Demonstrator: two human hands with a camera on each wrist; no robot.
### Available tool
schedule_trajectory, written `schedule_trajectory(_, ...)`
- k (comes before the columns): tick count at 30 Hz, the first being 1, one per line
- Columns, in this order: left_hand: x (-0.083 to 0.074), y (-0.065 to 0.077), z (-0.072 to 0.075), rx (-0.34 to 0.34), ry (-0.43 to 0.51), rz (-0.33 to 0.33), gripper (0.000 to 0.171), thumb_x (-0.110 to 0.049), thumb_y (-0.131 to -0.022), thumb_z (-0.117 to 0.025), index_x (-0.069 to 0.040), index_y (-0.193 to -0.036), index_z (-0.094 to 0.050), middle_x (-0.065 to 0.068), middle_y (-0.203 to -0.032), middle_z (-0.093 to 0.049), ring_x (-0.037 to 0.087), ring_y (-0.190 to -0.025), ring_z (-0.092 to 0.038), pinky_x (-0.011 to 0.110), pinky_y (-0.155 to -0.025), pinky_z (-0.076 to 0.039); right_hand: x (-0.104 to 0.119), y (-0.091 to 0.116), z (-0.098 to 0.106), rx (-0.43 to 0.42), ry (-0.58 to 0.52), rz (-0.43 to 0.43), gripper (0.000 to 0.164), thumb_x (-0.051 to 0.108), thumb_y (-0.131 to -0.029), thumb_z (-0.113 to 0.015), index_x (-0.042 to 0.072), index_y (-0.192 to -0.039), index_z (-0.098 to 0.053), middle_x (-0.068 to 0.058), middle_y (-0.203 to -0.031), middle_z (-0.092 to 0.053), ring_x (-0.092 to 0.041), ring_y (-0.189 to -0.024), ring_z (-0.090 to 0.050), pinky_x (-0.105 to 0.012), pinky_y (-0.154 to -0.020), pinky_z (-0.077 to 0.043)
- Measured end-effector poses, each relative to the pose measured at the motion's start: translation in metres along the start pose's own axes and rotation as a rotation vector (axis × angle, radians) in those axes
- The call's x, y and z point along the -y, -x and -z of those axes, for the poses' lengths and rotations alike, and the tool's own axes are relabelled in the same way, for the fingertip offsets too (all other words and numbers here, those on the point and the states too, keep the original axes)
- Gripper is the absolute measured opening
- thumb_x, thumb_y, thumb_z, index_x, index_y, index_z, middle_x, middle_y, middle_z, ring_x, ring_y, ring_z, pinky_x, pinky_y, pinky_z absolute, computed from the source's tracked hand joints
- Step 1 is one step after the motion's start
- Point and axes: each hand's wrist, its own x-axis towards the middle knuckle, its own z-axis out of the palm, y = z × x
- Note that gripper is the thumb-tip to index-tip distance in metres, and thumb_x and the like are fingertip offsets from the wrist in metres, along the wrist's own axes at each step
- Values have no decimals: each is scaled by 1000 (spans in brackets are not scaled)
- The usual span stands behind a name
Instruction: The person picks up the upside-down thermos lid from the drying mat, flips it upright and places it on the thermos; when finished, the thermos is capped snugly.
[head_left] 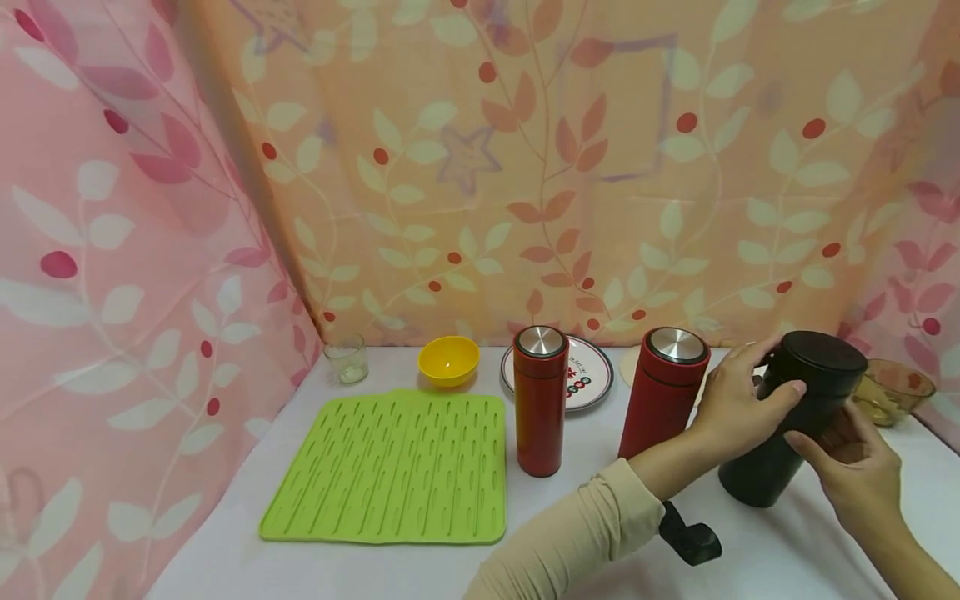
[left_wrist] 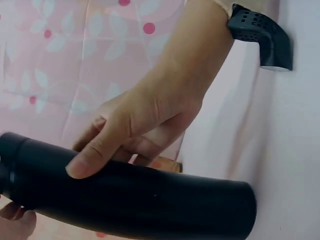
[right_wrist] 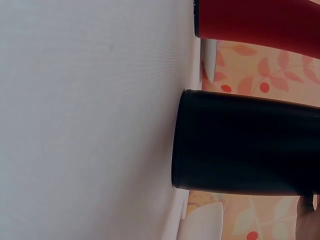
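A tall matte black flask (head_left: pixel 780 425) stands at the right of the table, its base at or very near the white surface. My left hand (head_left: pixel 742 396) grips it near the top, thumb on the near side just under the lid. Lower down, my right hand (head_left: pixel 858 471) holds the flask's right side, thumb in front and fingers behind. In the left wrist view the right hand (left_wrist: pixel 135 127) lies along the black body, and left fingertips (left_wrist: pixel 17 222) touch its upper end. The right wrist view shows the flask's base (right_wrist: pixel 182 140).
Two red flasks with silver-topped lids, one slim (head_left: pixel 540 408) and one wider (head_left: pixel 663 392), stand left of the hands. Behind is a patterned plate (head_left: pixel 600 375). Further left are a green ridged mat (head_left: pixel 390 467), yellow bowl (head_left: pixel 448 362) and glass (head_left: pixel 347 360). An amber bowl (head_left: pixel 903 387) sits far right.
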Motion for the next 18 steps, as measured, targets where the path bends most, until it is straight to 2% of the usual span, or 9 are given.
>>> schedule_trajectory(4, -7, 8, 15, 48, -97, -50, 49, -21, -88, -60, -16, -134, -47, -8, -131, -52, -7, -113, -47, -2, -78, -37, 0, -2, -2, 3, 14, 49, 69, -24, -74, -58, 0, -137, -40, 8, -115, -61, 3, -97, -60, -4, -81, -44)
schedule_trajectory(8, -10, 27, 37, 162, -220, -102, 47, -25, -89, -59, -19, -134, -47, -9, -128, -53, -8, -112, -46, -3, -82, -31, 1, -3, -6, 4, 94, 68, 70, -26, -73, -57, -2, -136, -39, 9, -114, -61, 3, -97, -60, -4, -81, -45)
schedule_trajectory(12, -6, 57, 63, 378, -336, -136, 45, -31, -88, -60, -22, -132, -49, -13, -121, -57, -11, -111, -45, -2, -85, -30, 2, -1, -5, -26, 302, 58, 72, -23, -74, -59, 2, -138, -38, 16, -117, -57, 9, -98, -57, -1, -81, -42)
schedule_trajectory(15, 3, 85, 85, 547, -415, -115, 45, -36, -88, -59, -24, -131, -49, -16, -119, -57, -10, -107, -46, 0, -83, -31, 5, 1, 0, -58, 433, 33, 77, -18, -76, -61, 10, -142, -34, 16, -125, -53, 14, -101, -52, 2, -80, -39)
schedule_trajectory(16, 8, 96, 92, 581, -443, -103, 45, -37, -88, -58, -25, -131, -49, -16, -118, -56, -9, -106, -46, 2, -82, -33, 7, 1, 1, -71, 472, 24, 78, -17, -77, -61, 13, -143, -32, 14, -129, -51, 13, -105, -51, 2, -81, -39)
schedule_trajectory(18, 18, 118, 107, 601, -503, -91, 46, -39, -89, -57, -24, -131, -48, -15, -118, -56, -4, -108, -47, 6, -84, -36, 14, 2, 5, -100, 496, -2, 79, -15, -80, -59, 17, -145, -28, 10, -137, -45, 9, -114, -47, -1, -89, -37)
